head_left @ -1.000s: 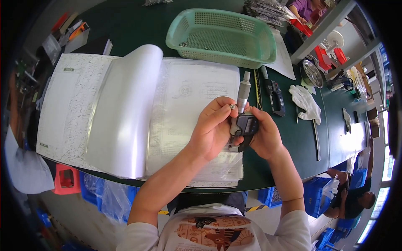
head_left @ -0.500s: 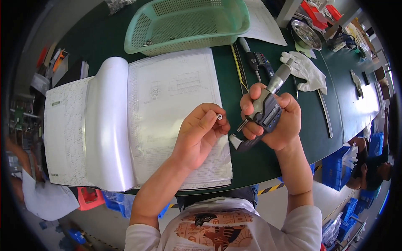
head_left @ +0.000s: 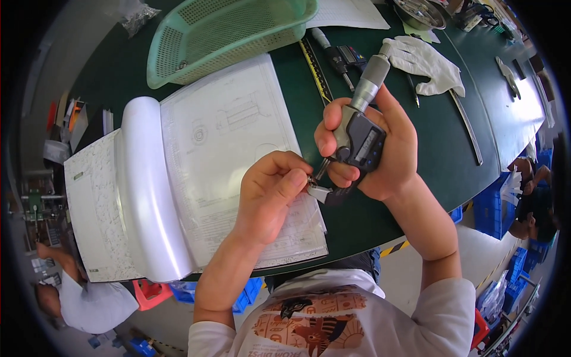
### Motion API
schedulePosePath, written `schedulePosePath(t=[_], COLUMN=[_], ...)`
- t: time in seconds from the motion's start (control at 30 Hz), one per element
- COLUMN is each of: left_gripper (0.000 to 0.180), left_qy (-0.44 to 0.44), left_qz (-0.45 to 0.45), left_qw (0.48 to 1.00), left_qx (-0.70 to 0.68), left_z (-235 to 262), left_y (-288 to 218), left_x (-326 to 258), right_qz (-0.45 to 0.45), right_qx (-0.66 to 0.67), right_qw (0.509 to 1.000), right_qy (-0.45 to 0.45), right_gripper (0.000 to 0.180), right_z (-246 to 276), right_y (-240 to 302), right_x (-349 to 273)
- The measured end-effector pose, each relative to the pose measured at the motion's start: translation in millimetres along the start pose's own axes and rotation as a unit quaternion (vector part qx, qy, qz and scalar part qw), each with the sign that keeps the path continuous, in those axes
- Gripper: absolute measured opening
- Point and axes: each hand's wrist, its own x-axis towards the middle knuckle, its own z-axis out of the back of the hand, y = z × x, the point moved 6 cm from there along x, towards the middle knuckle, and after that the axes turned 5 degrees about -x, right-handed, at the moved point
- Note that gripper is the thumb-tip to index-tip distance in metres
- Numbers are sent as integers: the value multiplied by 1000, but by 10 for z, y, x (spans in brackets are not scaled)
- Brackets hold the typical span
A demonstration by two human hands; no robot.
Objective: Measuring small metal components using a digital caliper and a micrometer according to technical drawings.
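Note:
My right hand (head_left: 386, 149) is wrapped round a digital micrometer (head_left: 358, 140), its silver thimble pointing up and away and its measuring jaws toward my left hand. Between the thumb and fingers of my left hand (head_left: 270, 193) is a small round metal part (head_left: 311, 180), mostly hidden by the fingertips. The part sits at the jaw opening; whether both jaw faces touch it I cannot tell. Beneath my left hand lies an open binder with a technical drawing (head_left: 229, 119) in a clear sleeve.
A green perforated basket (head_left: 232, 68) holding a few small metal parts stands at the back left. Beyond the micrometer lie a steel rule (head_left: 315, 70), a second digital micrometer (head_left: 347, 58), a white glove (head_left: 425, 64) and a metal strip (head_left: 466, 128). Other people sit at both sides.
My hands have come together: the micrometer's jaws have moved left and down to the small metal part in my left hand. The whole view has also shifted and turned slightly.

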Motion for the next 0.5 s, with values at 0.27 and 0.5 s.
schedulePosePath(t=[0.27, 0.5], left_gripper=[11, 11], left_qy=[8, 12], left_qz=[-37, -64], left_qw=[998, 995], left_qx=[43, 72], left_z=[-51, -2], left_y=[-77, -70], left_x=[9, -4], right_qz=[-28, -47], right_qx=[-20, -4], right_qw=[999, 998], right_qy=[-42, -48], right_gripper=[61, 67], right_z=[22, 49], right_y=[-23, -80], right_x=[-3, -11])
